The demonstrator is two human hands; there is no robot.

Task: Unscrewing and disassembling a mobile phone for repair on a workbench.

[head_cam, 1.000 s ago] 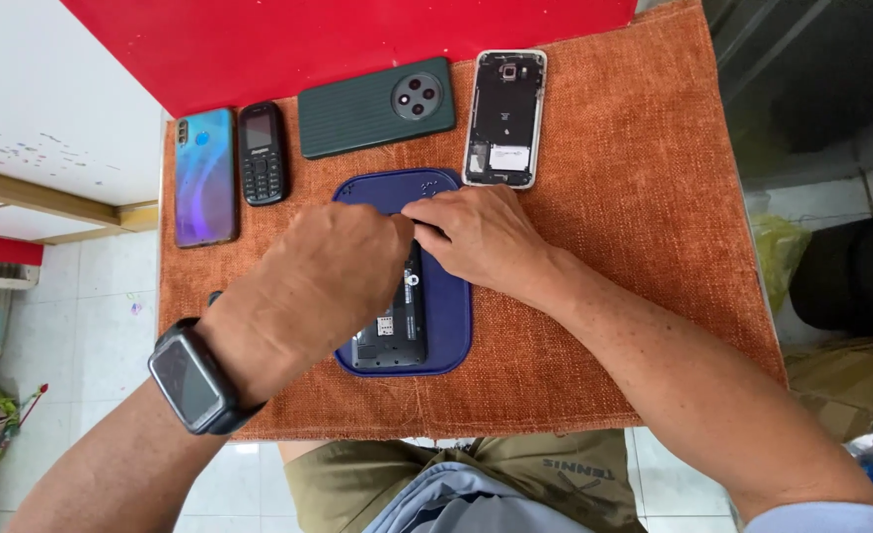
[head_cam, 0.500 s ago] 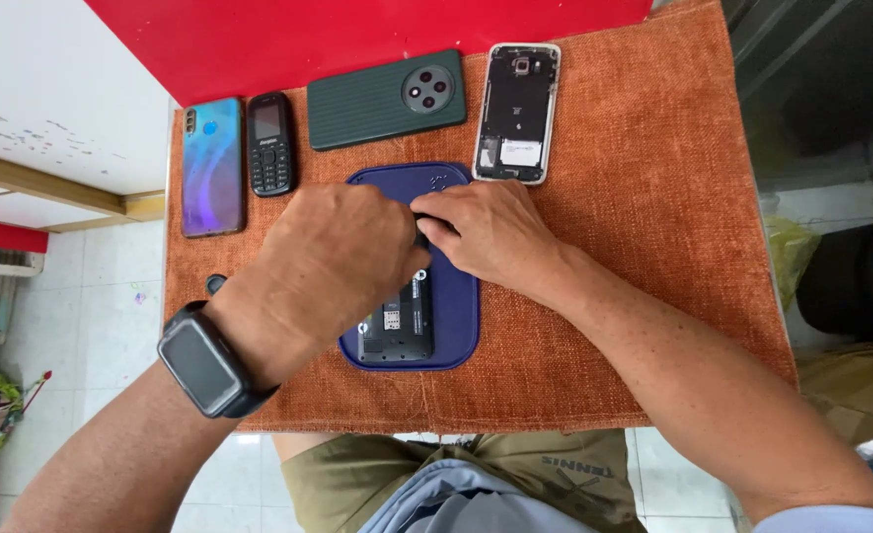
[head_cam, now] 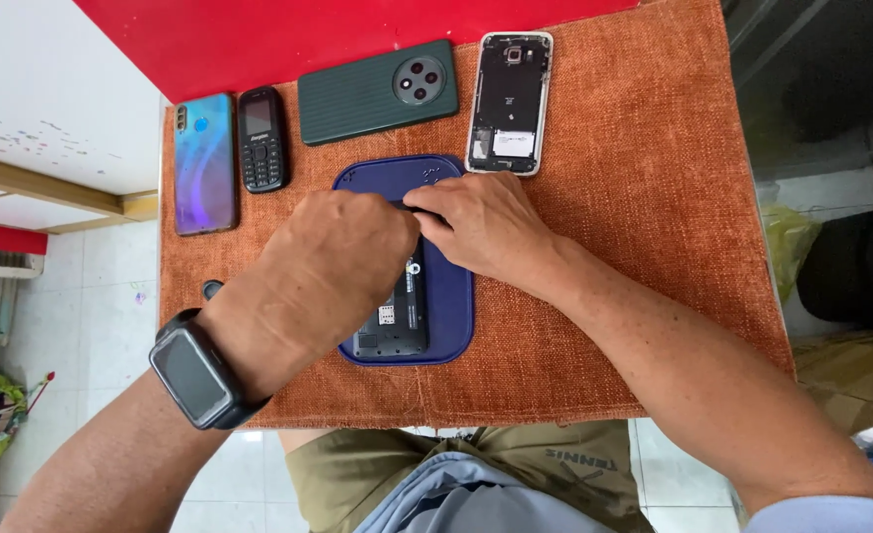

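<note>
Two hands meet over the opened dark phone (head_cam: 393,326), which lies back-up on the blue mat (head_cam: 456,306) at centre. Left hand (head_cam: 342,262) arches over its upper half, fingers curled down, seemingly to steady it; right hand (head_cam: 481,222) pinches at its top edge, at twelve o'clock. Whether either truly grips, I cannot tell. Spare phones line the orange cloth (head_cam: 653,197) beyond.

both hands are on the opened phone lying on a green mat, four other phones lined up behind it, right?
Not quite: the head view shows the mat is dark blue, not green. Both hands, left and right, work on the opened phone, with four phones behind.
</note>
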